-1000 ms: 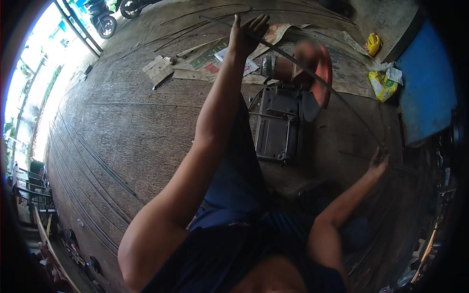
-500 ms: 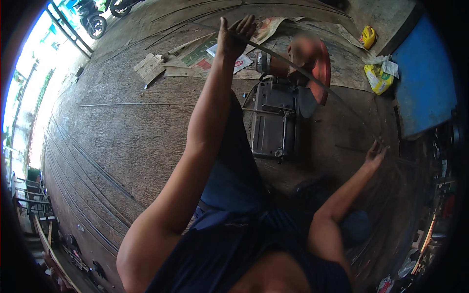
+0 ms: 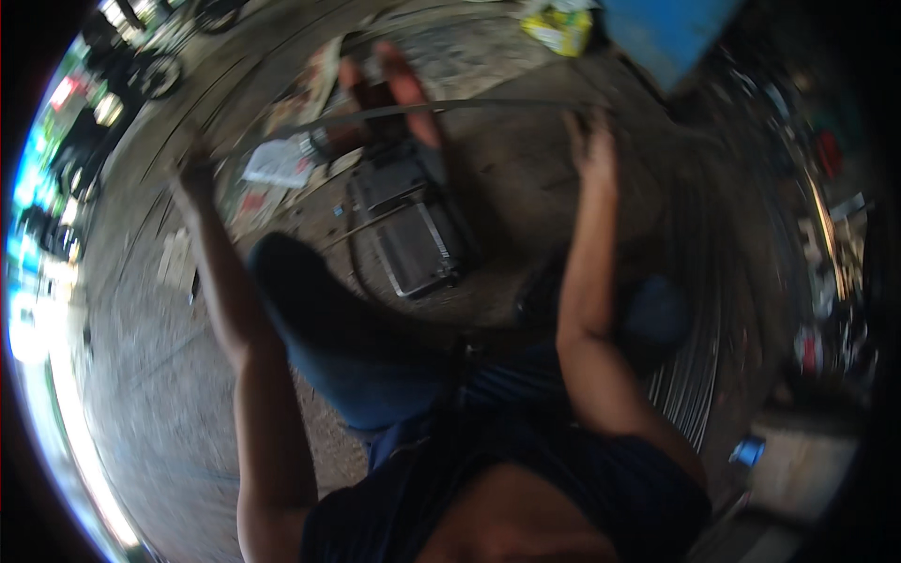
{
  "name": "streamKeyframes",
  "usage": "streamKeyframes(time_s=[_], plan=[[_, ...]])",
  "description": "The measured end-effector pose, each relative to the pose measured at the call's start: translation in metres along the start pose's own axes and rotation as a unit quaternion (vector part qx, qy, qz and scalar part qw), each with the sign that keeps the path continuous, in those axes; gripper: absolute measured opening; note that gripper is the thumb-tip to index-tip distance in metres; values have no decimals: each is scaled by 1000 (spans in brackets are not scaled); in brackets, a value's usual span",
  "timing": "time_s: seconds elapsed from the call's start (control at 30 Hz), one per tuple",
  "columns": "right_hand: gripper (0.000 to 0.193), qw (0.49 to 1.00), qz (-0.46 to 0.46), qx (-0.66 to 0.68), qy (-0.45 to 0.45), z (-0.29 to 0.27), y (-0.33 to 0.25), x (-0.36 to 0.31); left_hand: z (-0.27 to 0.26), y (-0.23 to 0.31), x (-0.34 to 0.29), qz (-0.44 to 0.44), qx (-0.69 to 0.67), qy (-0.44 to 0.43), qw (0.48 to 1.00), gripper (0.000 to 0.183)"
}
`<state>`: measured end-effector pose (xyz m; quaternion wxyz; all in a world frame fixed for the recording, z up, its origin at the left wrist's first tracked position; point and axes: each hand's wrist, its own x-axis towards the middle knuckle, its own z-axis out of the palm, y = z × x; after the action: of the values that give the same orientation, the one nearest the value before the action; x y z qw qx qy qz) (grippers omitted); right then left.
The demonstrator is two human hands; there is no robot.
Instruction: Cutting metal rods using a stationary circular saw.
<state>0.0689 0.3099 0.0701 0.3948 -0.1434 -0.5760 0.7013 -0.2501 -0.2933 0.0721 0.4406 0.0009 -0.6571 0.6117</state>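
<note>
A long thin metal rod (image 3: 488,102) is held up in the air, spanning both my hands and crossing above the cut-off saw. My left hand (image 3: 195,167), smeared by motion, is at the rod's left part. On the right, the rod meets my right hand (image 3: 595,150), whose fingers reach up around it, also blurred. Beneath the rod stands the cut-off saw, with its red guard (image 3: 413,98) and a dark base (image 3: 413,246) on the floor. Both hands are well forward of my bent legs, arms stretched out.
Papers and flattened cardboard (image 3: 279,163) lie left of the saw. A yellow bag (image 3: 560,30) sits at the far side beside a blue panel (image 3: 668,33). Several thin rods (image 3: 694,375) lie on the floor at my right. Motorbikes (image 3: 155,75) stand at the far left.
My view has swung right, so the saw appears further left. My left hand has shifted left and nearer, my right hand forward; the rod between them now runs nearly level across the view.
</note>
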Motion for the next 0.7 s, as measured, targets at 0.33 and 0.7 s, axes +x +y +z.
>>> streamKeyframes(time_s=[0.33, 0.7], plan=[[35, 954, 66, 284, -73, 78, -65, -17, 121, -51, -26, 324, 700, -20, 636, 74], [27, 974, 15, 226, 0, 68, -76, -27, 104, -94, 5, 323, 735, -28, 596, 66]])
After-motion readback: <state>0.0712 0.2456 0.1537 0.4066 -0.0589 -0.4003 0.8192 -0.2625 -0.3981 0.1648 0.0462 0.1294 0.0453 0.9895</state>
